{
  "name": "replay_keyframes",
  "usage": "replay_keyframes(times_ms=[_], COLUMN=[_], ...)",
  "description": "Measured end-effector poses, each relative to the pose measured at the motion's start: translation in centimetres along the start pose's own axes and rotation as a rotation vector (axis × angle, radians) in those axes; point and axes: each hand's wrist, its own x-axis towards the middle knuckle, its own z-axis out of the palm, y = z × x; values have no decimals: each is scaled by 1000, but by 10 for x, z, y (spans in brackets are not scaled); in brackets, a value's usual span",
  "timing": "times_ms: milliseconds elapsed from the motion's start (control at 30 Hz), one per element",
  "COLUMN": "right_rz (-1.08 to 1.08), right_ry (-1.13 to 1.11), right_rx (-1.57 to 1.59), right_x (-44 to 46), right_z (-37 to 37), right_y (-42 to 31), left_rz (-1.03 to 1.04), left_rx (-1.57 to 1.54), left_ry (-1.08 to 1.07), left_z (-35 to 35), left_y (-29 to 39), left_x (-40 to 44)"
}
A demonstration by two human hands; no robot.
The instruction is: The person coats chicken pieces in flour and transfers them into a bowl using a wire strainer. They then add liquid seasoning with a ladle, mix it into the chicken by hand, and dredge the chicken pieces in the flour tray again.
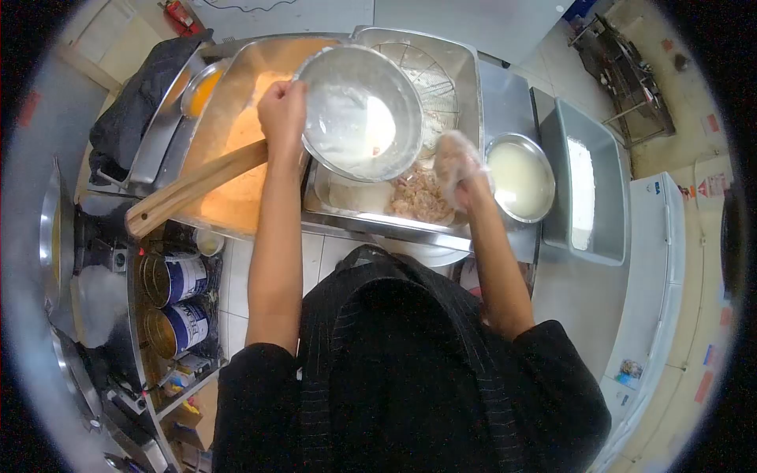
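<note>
My left hand [282, 118] grips the left rim of a round metal bowl [323, 130], its inside smeared white and tilted toward me. The bowl hangs over a steel tray [471, 71]. In that tray lie raw, pale pink meat pieces [422, 199] and a round wire skimmer [441, 87], partly hidden by the bowl. A wooden handle [197, 189] passes beneath my left wrist. My right hand [460, 169], in a clear plastic glove, is above the tray's right side, near a bowl of milky liquid [516, 180]. Its fingers are smeared by motion.
A tray of orange powder [229, 169] stands to the left, with a small bowl of orange liquid [203, 91] beyond it. At right is a grey tub [603, 197] holding white powder [581, 193]. Large tins [185, 327] sit on a low shelf at lower left.
</note>
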Motion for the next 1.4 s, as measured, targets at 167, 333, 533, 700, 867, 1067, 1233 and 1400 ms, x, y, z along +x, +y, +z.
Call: replay_keyframes(times_ms=[167, 333, 533, 700, 867, 1067, 1233, 1400], right_rz=[-196, -57, -68, -124, -188, -296, -464, -520], right_ry=[135, 390, 344, 221, 56, -14, 47, 56], right_rx=[-329, -495, -424, -355, -271, -116, -7, 122], right_x=[-29, -28, -36, -53, -69, -84, -98, -105], right_z=[35, 47, 44, 52, 70, 46, 20, 15], right_y=[18, 23, 57, 67, 85, 69, 31, 16], left_rz=[27, -275, -612, -724, -898, -980, -988, -1052], left_rx=[-122, -421, -477, -315, -180, -73, -52, 28], left_ry=[-57, -238, -655, -1061, -1441, -1568, -1626, -1630], left_z=[-5, 4, 100, 189, 248, 282, 292, 302], left_y=[2, 1, 29, 53, 54, 14, -27, -53], left_x=[3, 7, -58, -172, -297, -430, -489, -506])
